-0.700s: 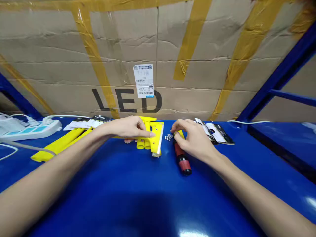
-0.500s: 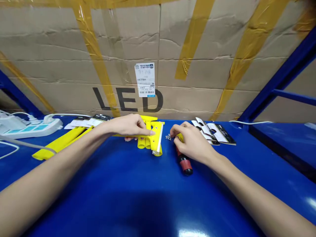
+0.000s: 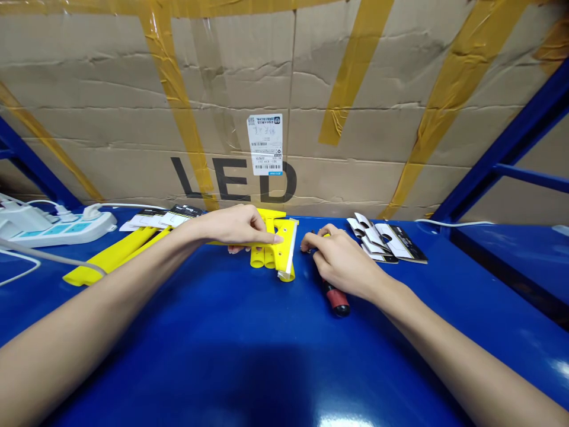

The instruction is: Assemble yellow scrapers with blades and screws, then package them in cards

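My left hand (image 3: pixel 244 225) grips a yellow scraper (image 3: pixel 283 244) by its handle, the head turned to the right with a white strip along its edge. Beneath it lie several more yellow scrapers (image 3: pixel 256 259), partly covered by the held one. My right hand (image 3: pixel 342 258) is down on the table just right of the scraper head, fingers bent and fingertips drawn together over a small pile of screws. The fingers hide most of the screws and whatever is between the tips. Under that palm lies a red and black screwdriver (image 3: pixel 336 298), its front part hidden.
Folded cards (image 3: pixel 371 240) lie right of my right hand. At the left are long yellow scrapers with cards (image 3: pixel 111 252) and a white power strip (image 3: pixel 71 230) with cables. A taped cardboard box (image 3: pixel 355 172) stands behind the blue table (image 3: pixel 200 356), between blue frame posts.
My right fingers have moved slightly left and closed over the screws, which showed beside them before. The left hand holds the scraper as before. The whole view has shifted a little.
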### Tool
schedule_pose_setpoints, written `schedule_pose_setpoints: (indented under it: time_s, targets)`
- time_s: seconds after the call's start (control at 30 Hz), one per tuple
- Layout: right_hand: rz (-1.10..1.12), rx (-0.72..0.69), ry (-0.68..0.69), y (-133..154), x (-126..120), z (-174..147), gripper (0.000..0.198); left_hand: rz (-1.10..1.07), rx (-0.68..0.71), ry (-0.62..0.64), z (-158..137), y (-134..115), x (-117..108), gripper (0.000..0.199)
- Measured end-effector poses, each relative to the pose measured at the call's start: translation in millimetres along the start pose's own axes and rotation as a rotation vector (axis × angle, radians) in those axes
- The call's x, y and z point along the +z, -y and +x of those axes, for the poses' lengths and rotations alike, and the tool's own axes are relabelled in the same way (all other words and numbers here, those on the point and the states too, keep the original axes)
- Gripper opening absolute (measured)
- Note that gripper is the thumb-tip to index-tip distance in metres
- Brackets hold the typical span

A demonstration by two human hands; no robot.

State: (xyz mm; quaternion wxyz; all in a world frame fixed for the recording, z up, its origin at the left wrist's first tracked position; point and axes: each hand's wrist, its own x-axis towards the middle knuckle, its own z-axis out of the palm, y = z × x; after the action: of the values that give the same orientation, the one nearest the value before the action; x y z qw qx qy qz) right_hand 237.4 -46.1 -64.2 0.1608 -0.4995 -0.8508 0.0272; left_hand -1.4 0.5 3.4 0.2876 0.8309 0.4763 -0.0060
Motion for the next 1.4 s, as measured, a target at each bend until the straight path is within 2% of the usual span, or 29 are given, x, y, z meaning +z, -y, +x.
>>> schedule_pose_setpoints:
  time_s: [0.27,0.6,0.73,1.0,1.1,1.27,1.4]
  targets:
    - [0.092,-0.023,-0.025,-6.2,0.1,-0.5,0.033,-0.005,0.012,-0.002,1.9,2.2,0.2,0.057]
    - [0.139,-0.104,0.067,-2.6,-1.6,0.8,0.023,0.012,0.025,0.01,2.8,1.7,0.9,0.058]
    - [0.18,-0.087,0.112,-2.8,-2.1,1.7,0.026,0.002,-0.012,0.006,3.0,0.5,1.3,0.057]
    - [0.187,-0.062,0.107,-3.6,3.1,-0.6,0.032,0.001,0.002,0.031,2.6,-2.3,3.2,0.058]
    - [0.216,-0.089,0.036,-4.8,0.5,-2.0,0.029,-0.01,0.001,0.03,2.8,-2.9,5.2,0.058]
    - [0.314,-0.096,-0.188,-3.3,-9.6,-3.0,0.015,-0.057,0.01,0.049,4.7,-2.2,8.0,0.057]
    - [0.384,-0.212,-0.326,1.4,-10.9,-3.3,0.012,-0.063,0.039,0.06,6.2,-0.5,9.2,0.056]
